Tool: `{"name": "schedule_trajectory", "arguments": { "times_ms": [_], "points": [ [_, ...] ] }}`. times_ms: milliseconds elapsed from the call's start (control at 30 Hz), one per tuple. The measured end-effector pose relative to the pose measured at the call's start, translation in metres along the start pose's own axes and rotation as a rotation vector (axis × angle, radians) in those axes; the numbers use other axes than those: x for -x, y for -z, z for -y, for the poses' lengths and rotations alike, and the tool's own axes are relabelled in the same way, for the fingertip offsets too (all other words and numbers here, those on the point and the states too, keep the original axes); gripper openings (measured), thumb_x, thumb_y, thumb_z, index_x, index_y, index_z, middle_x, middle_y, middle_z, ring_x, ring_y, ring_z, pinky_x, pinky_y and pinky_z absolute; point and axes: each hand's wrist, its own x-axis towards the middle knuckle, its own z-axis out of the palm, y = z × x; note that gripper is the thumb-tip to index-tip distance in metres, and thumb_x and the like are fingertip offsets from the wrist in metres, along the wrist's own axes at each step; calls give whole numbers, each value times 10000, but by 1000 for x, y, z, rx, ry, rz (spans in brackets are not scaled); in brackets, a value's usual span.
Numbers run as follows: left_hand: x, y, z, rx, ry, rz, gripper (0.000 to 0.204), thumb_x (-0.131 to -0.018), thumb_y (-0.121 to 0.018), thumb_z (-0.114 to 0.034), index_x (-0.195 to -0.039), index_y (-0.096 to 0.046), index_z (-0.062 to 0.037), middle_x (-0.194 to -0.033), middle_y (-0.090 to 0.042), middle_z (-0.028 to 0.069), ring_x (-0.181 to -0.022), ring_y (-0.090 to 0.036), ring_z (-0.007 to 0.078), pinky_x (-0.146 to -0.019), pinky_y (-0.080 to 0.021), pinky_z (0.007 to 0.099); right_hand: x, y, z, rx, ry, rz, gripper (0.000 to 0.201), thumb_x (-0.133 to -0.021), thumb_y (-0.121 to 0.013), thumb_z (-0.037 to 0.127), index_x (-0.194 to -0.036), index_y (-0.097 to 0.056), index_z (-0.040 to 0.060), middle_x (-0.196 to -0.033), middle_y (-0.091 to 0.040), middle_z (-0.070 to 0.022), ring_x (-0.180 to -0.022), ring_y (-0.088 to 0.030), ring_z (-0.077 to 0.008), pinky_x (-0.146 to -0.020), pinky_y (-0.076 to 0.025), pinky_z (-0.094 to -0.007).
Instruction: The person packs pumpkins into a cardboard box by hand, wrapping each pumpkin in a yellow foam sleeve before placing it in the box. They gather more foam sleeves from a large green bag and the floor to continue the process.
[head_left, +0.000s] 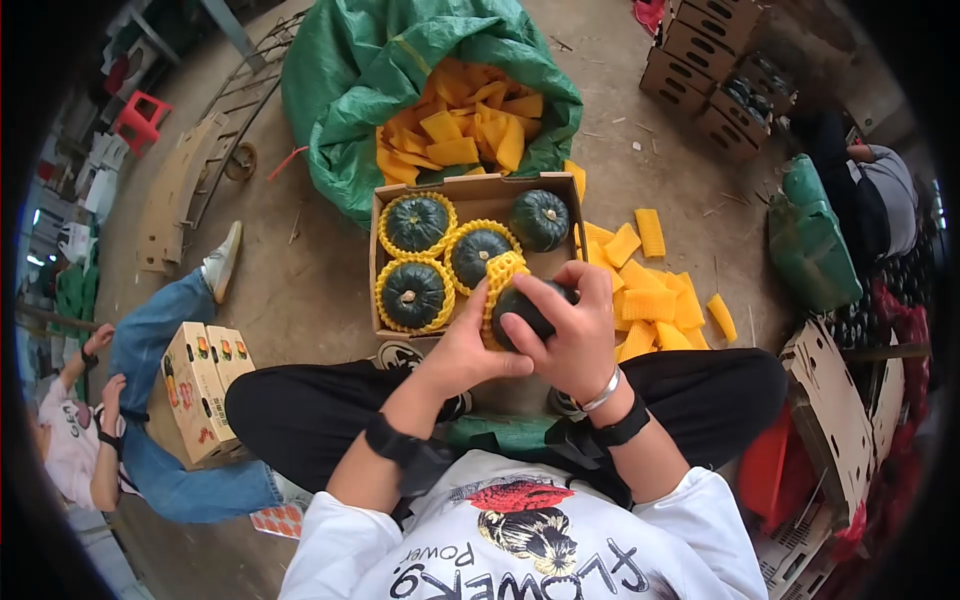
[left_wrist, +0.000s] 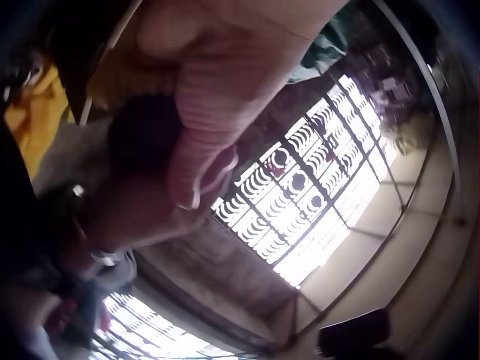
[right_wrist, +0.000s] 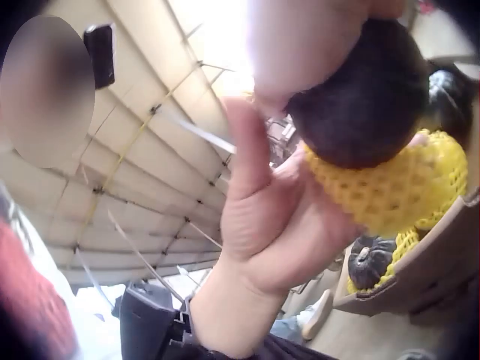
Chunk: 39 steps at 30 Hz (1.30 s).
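Observation:
My right hand [head_left: 578, 335] grips a dark green pumpkin [right_wrist: 367, 97] from above, fingers spread over its side. Beneath it, my left hand [head_left: 462, 355] holds a yellow foam net [right_wrist: 375, 195], which covers the pumpkin's lower part; the left fingers are largely hidden behind the net. Both hands are over the near edge of an open cardboard box [head_left: 490, 197]. Inside, three pumpkins sit in yellow nets, among them one at the lower left [head_left: 411, 297]. A bare pumpkin [head_left: 540, 220] occupies the far right corner.
Behind the box, a green sack [head_left: 335, 110] bulges with yellow foam nets [head_left: 452, 150]. More loose nets [head_left: 650, 305] lie on the floor to the right. Stacked cartons [head_left: 700, 50] stand at far right. Printed boxes [head_left: 205, 385] and a seated person [head_left: 85, 430] are at left.

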Motion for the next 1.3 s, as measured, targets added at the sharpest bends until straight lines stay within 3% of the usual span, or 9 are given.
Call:
{"name": "schedule_trajectory", "arguments": {
  "times_ms": [67, 267, 633, 800, 867, 933, 1033, 1200, 1300],
  "points": [
    [4, -15, 5, 87, -11, -96, 955, -595, -841, -72, -1375, -291, -53, -1282, -453, 71, -1133, -481, 153, -944, -426, 298, -2, 3, -1, 41, 92, -79, 271, -730, -695, 178, -990, -665, 108, -927, -538, -129, -865, -534, -284, -741, -461, -344],
    [25, -35, 1, 683, 58, 56, 792, -661, -759, -61, -1346, -361, -58, -1213, -513, 65, -1112, -514, 174, -965, -413, 326, 22, 3, -29, -1513, -1000, 224, 243, -943, -461, 165, -1102, -559, 9, -910, -623, -14, -790, -589, -108, -718, -478, -232],
    [24, -11, -3, 172, 16, -304, 639, -737, -726, -43, -1285, -401, -6, -1116, -555, 80, -995, -562, 157, -887, -456, 288, 34, 8, -27, -460, -323, 132, 192, -866, -592, 141, -1005, -624, 14, -876, -574, -45, -725, -506, -126, -636, -413, -256],
    [19, -24, 1, 328, 139, -231, 643, -751, -738, -167, -1274, -404, 5, -1113, -577, 116, -995, -581, 198, -892, -456, 310, 56, -19, -37, -1784, -632, 202, 636, -878, -593, 263, -1402, -280, 81, -1298, -467, -110, -1190, -468, -209, -993, -390, -363],
    [20, -29, -10, -628, 230, -183, 738, -716, -760, -291, -1290, -390, -11, -1221, -498, 164, -1129, -501, 279, -960, -401, 390, 58, -27, -51, -2029, -814, 215, 547, -925, -488, 383, -1358, -350, 80, -1273, -495, -117, -1154, -505, -229, -977, -409, -386],
    [25, -41, -26, -1478, -215, -239, 969, -577, -802, -455, -1316, -366, -6, -1377, -284, 227, -1275, -276, 437, -1052, -241, 495, 54, -22, -51, -2003, -956, 230, 500, -952, -388, 439, -1303, -415, 84, -1226, -531, -114, -1097, -549, -231, -943, -444, -390],
    [7, -37, -23, -1191, -262, 225, 974, -554, -810, -393, -1336, -360, -27, -1336, -345, 201, -1225, -372, 398, -1026, -318, 437, 47, -26, -54, -1869, -1113, 373, 545, -956, -343, 483, -1243, -489, 44, -1189, -555, -107, -1061, -564, -205, -916, -459, -345],
    [-68, -4, 17, -355, 17, -1, 803, -613, -743, -299, -1284, -406, -14, -1183, -471, 196, -1117, -488, 330, -980, -382, 363, 28, -5, -105, -456, -740, 11, 378, -927, -475, 306, -1109, -555, -15, -946, -648, -163, -810, -637, -232, -699, -509, -352],
    [-100, -16, 30, -842, -169, -97, 704, -650, -715, -285, -1249, -441, -37, -1211, -467, 171, -1104, -494, 344, -950, -410, 364, 28, -11, -121, -68, -517, 124, 298, -827, -564, 221, -998, -610, -19, -770, -654, -172, -747, -641, -311, -680, -490, -387]
  ]
}}
